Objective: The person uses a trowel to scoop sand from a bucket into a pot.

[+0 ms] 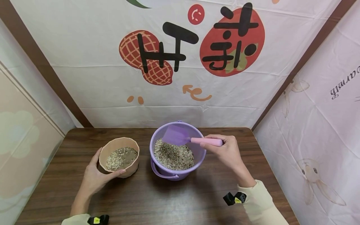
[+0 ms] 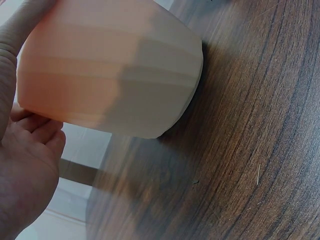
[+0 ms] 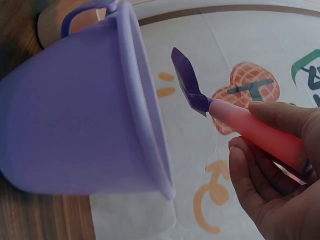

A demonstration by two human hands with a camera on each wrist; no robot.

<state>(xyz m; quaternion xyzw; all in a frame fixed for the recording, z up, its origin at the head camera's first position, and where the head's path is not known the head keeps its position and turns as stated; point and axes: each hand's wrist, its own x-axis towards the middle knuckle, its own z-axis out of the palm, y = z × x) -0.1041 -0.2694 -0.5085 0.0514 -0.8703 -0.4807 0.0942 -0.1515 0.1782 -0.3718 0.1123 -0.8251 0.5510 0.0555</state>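
My left hand (image 1: 94,176) grips the left side of a peach flower pot (image 1: 131,171), the thumb at its near rim. Pale, gravelly grit (image 1: 121,158) partly fills the pot, with a smoother brownish patch on the right. My right hand (image 1: 226,151) holds a toy shovel by its pink handle (image 1: 206,141). The shovel's purple blade (image 1: 176,135) is above a purple bucket (image 1: 198,156), which contains similar grit (image 1: 174,156). In the right wrist view the shovel (image 3: 187,80) stands clear of the bucket's rim, and whether its blade carries any grit cannot be seen.
Pot and bucket stand side by side on a dark wooden table (image 1: 135,200). The bucket's handle (image 1: 166,176) hangs down on its near side. A printed cloth (image 1: 92,90) rises behind the table, and more printed cloth (image 1: 317,140) hangs at the sides.
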